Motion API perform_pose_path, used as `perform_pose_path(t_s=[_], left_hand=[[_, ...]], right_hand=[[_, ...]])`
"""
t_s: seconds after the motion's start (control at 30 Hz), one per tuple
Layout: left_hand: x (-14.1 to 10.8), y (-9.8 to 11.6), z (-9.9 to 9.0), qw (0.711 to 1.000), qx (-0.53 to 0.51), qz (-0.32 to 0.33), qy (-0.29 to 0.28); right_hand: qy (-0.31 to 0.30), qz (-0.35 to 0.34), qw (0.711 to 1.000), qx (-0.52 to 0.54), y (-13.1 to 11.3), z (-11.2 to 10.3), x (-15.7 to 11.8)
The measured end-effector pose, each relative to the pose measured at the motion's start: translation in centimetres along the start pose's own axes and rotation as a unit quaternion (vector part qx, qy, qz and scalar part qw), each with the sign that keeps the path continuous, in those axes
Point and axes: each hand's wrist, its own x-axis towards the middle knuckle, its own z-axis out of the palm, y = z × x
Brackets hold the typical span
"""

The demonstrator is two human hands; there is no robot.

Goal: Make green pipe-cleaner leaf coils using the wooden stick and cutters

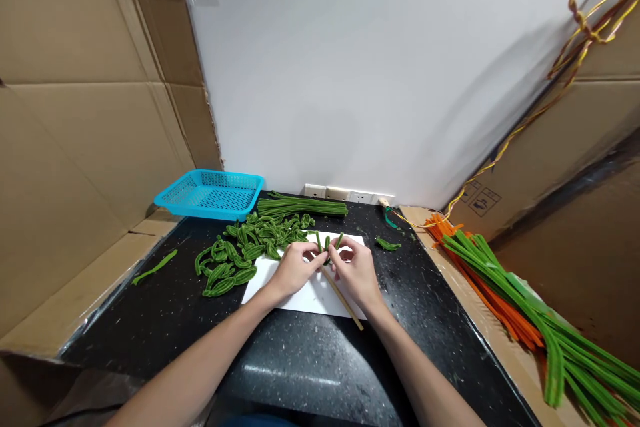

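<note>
Over a white sheet (310, 297) on the dark table, my left hand (296, 268) and my right hand (356, 270) meet with fingertips pinched together. Between them is a small green fuzzy piece (327, 242) with several prongs pointing up; both hands grip it. A thin wooden stick (345, 300) slants from beneath the fingers down to the right, past the sheet's edge. Left of the sheet lies a pile of green looped leaf shapes (250, 240). One more green leaf piece (388, 244) rests to the right of the sheet.
A blue basket (210, 197) sits at the back left. Behind the sheet lies a bundle of green stems (303, 206). Orange strips (500, 303) and green strips (540, 320) lie on cardboard at the right. A twisted yellow cord (505, 147) runs to the wall sockets (337, 193).
</note>
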Motion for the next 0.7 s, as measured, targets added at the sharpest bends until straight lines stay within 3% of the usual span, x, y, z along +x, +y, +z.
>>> perform_pose_path(t_s=[0.27,0.43,0.7], left_hand=[[-0.02,-0.42,0.15,0.998,0.052,0.038,0.026],[-0.07,-0.4,0.28,0.999,0.031,0.015,0.035],[-0.13,-0.87,0.56,0.997,-0.066,-0.04,-0.017]], right_hand=[[0.029,-0.007,0.998,-0.051,0.64,-0.03,0.01],[0.04,-0.009,0.997,-0.071,0.8,-0.07,0.05],[0.002,0.007,0.999,0.041,0.53,-0.06,0.09]])
